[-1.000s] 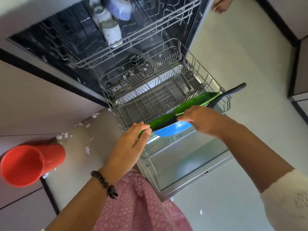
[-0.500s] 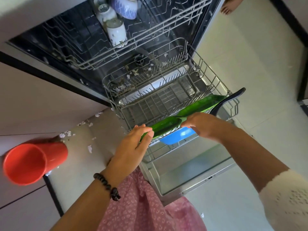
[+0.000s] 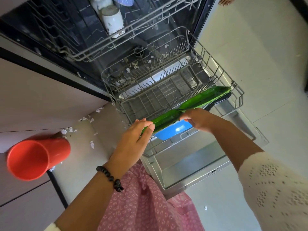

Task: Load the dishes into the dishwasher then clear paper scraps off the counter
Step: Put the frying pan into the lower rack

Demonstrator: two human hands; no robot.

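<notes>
Green plate (image 3: 191, 105): you are holding it on edge along the front of the pulled-out lower rack (image 3: 168, 90), its far end reaching the rack's right corner. Your right hand (image 3: 200, 120) is pinching its upper rim near the middle; your left hand (image 3: 135, 139) is lying with straight fingers against its near end, thumb alongside.

Blue dish (image 3: 175, 129): it is sitting just below the green plate, between your two hands, touching the rack's front wires.

Black handle (image 3: 220, 101): it is showing behind the plate's far end; you cannot tell what it belongs to.

Dishwasher door (image 3: 191, 167): it is lying open flat under the rack.

Upper rack (image 3: 116, 40): it is carrying a white cup (image 3: 113, 22) turned on its side, with a blue-patterned bowl (image 3: 123, 0) just behind it at the frame's top edge.

Paper scraps (image 3: 70, 130): they are lying scattered on the table (image 3: 93, 147) to your left, and more bits are showing at the back of the lower rack.

Red cup (image 3: 35, 159): it is lying on its side at the table's left, mouth toward you, well apart from the rack.

Beaded bracelet (image 3: 110, 178): you are wearing it on your left wrist.
</notes>
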